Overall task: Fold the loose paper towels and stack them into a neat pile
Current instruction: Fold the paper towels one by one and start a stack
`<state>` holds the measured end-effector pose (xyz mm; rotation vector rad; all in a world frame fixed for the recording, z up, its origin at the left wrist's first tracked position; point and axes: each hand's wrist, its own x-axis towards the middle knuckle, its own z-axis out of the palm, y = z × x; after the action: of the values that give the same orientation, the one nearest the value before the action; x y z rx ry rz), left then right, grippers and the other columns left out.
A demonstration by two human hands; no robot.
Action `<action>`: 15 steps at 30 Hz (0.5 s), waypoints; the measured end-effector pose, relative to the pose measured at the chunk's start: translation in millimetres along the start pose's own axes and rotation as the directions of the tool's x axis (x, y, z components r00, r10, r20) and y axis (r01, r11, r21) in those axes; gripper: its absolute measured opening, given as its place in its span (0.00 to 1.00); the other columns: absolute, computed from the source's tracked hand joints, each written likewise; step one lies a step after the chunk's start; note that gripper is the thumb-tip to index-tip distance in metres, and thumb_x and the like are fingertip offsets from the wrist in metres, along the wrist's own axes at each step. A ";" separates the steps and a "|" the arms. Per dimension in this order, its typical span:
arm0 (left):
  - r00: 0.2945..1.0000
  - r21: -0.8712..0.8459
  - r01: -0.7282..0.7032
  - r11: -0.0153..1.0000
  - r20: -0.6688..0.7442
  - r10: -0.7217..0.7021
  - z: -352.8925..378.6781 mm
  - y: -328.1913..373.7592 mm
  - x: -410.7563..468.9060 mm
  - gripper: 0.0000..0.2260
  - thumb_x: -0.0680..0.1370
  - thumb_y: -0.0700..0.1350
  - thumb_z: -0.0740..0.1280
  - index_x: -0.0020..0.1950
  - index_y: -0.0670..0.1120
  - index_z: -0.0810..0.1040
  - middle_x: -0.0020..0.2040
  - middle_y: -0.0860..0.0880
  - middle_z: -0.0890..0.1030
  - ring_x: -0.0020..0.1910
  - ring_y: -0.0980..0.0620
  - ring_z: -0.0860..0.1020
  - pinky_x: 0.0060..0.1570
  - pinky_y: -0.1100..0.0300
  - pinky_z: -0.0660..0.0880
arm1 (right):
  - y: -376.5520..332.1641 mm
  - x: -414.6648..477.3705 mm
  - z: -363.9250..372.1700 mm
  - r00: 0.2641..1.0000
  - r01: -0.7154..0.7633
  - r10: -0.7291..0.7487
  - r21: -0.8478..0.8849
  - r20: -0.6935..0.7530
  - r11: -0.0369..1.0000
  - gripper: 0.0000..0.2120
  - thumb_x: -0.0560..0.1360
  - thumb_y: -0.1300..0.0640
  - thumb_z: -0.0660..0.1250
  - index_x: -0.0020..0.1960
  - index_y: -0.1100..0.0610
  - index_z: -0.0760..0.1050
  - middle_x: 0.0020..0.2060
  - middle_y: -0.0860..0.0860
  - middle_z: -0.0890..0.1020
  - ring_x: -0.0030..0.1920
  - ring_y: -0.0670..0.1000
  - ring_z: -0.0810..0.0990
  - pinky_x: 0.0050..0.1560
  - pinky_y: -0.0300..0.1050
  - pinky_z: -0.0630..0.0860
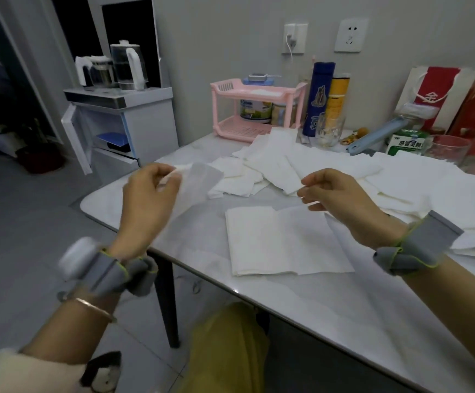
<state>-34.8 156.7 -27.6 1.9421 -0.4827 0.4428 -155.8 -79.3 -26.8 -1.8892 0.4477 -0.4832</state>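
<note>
Pinching 1 blurred paper towel (202,177), 2 hands curled on it, left hand (148,199), right hand (341,199), 1 folded pile (281,245) beneath

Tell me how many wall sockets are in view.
2. One wall socket, with a white plug in it, is above the pink rack; the second socket, empty, is right of it.

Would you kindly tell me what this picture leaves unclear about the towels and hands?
Head view throughout.
Sheet in the left hand: motion blur hides its folds.
Right hand: its curled fingers hide whether it pinches anything.
Folded pile: layer count unreadable from above.
Loose heap: cut off by the right edge.
</note>
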 end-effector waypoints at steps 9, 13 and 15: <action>0.763 -0.413 0.437 0.799 0.641 -0.087 -38.6 56.8 21.4 0.17 0.64 0.39 0.69 0.52 0.43 0.79 0.46 0.49 0.85 0.42 0.54 0.83 0.37 0.63 0.80 | -19.5 -3.8 33.1 0.895 -0.261 0.081 0.368 0.438 0.892 0.26 0.67 0.50 0.70 0.62 0.55 0.70 0.57 0.51 0.79 0.57 0.49 0.78 0.57 0.44 0.75; 0.772 -0.359 0.434 0.827 0.622 -0.135 -34.3 54.9 23.0 0.11 0.69 0.36 0.69 0.50 0.45 0.80 0.42 0.51 0.85 0.38 0.55 0.83 0.33 0.65 0.79 | -17.8 -5.4 39.6 0.815 -0.375 0.045 0.467 0.578 0.801 0.13 0.67 0.54 0.69 0.51 0.55 0.77 0.48 0.52 0.82 0.47 0.50 0.81 0.56 0.46 0.76; 0.806 -0.304 0.393 0.868 0.568 -0.167 -30.6 49.4 24.2 0.10 0.72 0.36 0.69 0.49 0.47 0.80 0.43 0.51 0.85 0.37 0.56 0.83 0.35 0.65 0.79 | -17.5 -3.7 40.1 0.872 -0.307 0.048 0.468 0.488 0.829 0.08 0.71 0.60 0.68 0.50 0.57 0.77 0.45 0.51 0.82 0.43 0.49 0.80 0.51 0.42 0.78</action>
<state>-42.6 162.7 34.5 1.6616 -0.5607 -0.3893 -136.4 -39.9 -24.3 -1.3316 0.1466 -0.0051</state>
